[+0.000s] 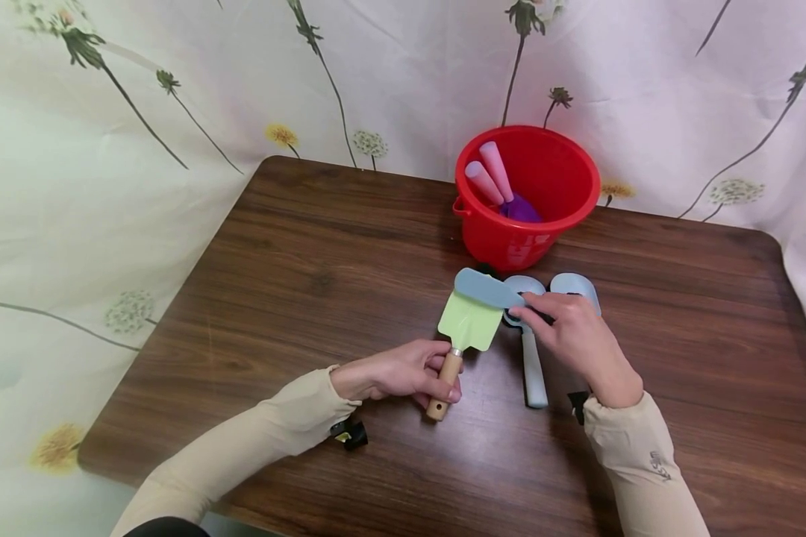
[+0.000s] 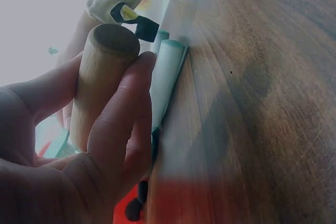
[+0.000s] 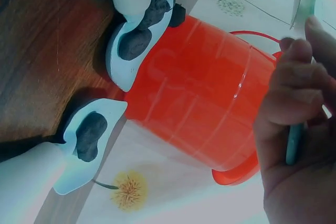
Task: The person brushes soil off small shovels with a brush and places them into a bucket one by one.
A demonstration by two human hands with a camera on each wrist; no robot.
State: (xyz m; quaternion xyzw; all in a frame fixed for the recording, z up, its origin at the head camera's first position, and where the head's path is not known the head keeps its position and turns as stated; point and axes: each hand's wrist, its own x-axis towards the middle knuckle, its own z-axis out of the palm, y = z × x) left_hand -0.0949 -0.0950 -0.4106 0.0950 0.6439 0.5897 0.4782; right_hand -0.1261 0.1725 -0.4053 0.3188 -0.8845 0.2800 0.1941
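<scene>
My left hand [image 1: 406, 371] grips the wooden handle [image 2: 102, 82] of a small green spade [image 1: 469, 322], its blade pointing away from me. My right hand [image 1: 571, 332] pinches one end of a flat blue-grey scraper-like tool [image 1: 486, 289]. That tool's rounded blade overlaps the far edge of the spade's blade in the head view. Beside my right hand lie two pale blue scoops; one scoop [image 1: 533, 369] points its handle toward me, and the other scoop [image 1: 575, 286] is partly hidden by the hand. Dark lumps [image 3: 91, 136] sit in both scoops in the right wrist view.
A red bucket [image 1: 510, 250] stands at the table's back edge, with two pink handles [image 1: 495, 171] and a purple piece [image 1: 520, 210] inside. Another dark lump [image 3: 178, 15] lies against its base. The brown table [image 1: 309, 298] meets a flower-printed cloth [image 1: 403, 67] behind.
</scene>
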